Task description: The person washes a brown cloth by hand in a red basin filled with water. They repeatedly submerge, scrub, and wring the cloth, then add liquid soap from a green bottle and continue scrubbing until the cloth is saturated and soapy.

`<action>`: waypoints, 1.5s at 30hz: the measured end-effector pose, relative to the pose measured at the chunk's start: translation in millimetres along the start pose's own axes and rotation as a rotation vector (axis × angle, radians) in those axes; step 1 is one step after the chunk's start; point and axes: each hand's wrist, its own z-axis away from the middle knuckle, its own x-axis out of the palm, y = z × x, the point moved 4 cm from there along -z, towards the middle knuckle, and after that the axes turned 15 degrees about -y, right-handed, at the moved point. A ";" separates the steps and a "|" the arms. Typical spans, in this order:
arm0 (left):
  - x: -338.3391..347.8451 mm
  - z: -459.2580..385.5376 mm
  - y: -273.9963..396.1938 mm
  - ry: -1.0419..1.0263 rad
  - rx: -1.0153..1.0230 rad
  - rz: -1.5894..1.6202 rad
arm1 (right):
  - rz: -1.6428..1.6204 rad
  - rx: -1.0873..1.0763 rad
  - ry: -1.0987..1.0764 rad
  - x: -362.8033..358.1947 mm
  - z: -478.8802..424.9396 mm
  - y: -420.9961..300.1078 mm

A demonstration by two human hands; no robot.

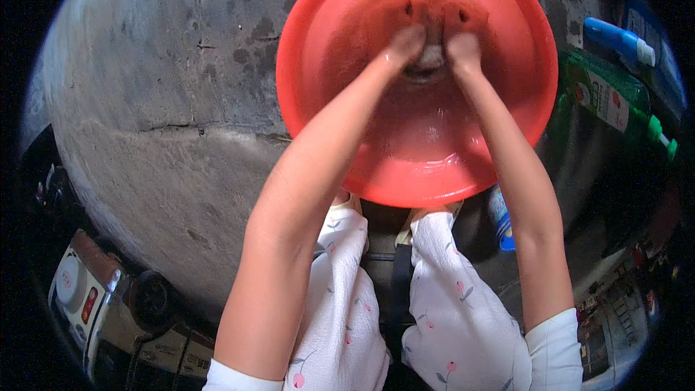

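Both hands are down inside a round red plastic basin (434, 184) that holds some water. My left hand (410, 43) and my right hand (463, 50) are close together near the far side of the basin, both blurred. Between them shows a small pale grey lump (432, 57), with dark, indistinct patches around it. Whether this is wet cloth or some other item cannot be made out. The fingers are too blurred to show whether they grip it. Light glints on the wet wall nearest me.
Stained, cracked concrete ground (163, 76) surrounds the basin. At right lie a green pump bottle (608, 95) and a blue bottle with a white cap (619, 41). A blue-and-white package (502, 220) is beside my feet. A vehicle (81, 293) stands at lower left.
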 end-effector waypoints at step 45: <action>-1.3 53.8 84.5 0.385 0.796 -0.733 | -0.797 -0.099 -0.399 -24.7 19.0 -7.8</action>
